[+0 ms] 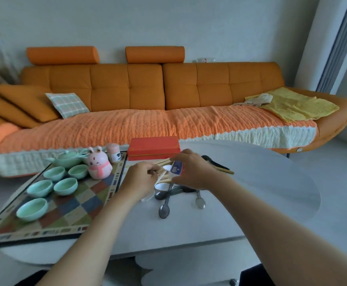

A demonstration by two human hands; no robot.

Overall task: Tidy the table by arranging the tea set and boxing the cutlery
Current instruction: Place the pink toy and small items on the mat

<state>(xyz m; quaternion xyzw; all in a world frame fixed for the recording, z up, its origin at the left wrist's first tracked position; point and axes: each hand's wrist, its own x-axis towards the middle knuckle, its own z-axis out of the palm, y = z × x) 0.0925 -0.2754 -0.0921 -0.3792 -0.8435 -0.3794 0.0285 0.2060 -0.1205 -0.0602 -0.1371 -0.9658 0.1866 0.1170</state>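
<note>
Several pale green tea cups point(61, 185) and a green teapot point(68, 159) stand on a chequered mat point(79, 205) at the table's left. A closed red box point(153, 148) lies at the table's far edge. Metal spoons point(164, 209) and wooden chopsticks point(224, 170) lie in a heap in the middle. My left hand point(140, 178) pinches a thin white stick-like utensil over the heap. My right hand point(191, 170) holds a small blue and white packet point(177, 167) just above the cutlery, close to my left hand.
A pink rabbit figure point(99, 164) and a small pink jar point(113, 152) stand on the mat's far corner. The white table point(261, 182) runs out to the right. An orange sofa point(147, 100) fills the space behind the table.
</note>
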